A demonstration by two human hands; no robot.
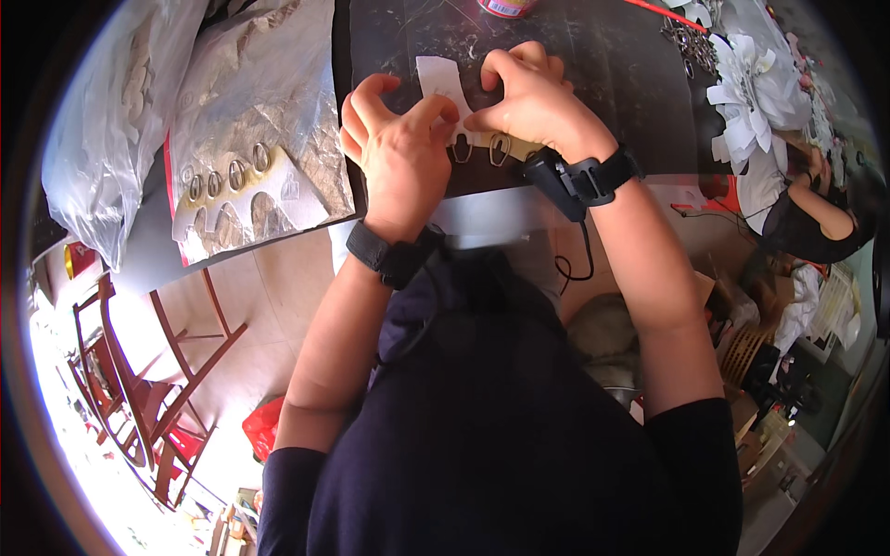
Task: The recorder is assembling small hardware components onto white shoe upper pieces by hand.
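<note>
Can't tell if left hand or right hand has grip on card; slipping thumb might skew loops.

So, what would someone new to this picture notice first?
Probably the left hand and right hand at upper centre, both with black wrist straps, close in at a white strip over a dark tabletop. Next, a row of four metal loops on a scalloped white piece at the upper left. Then the white, petal-like shapes at the upper right.
</note>
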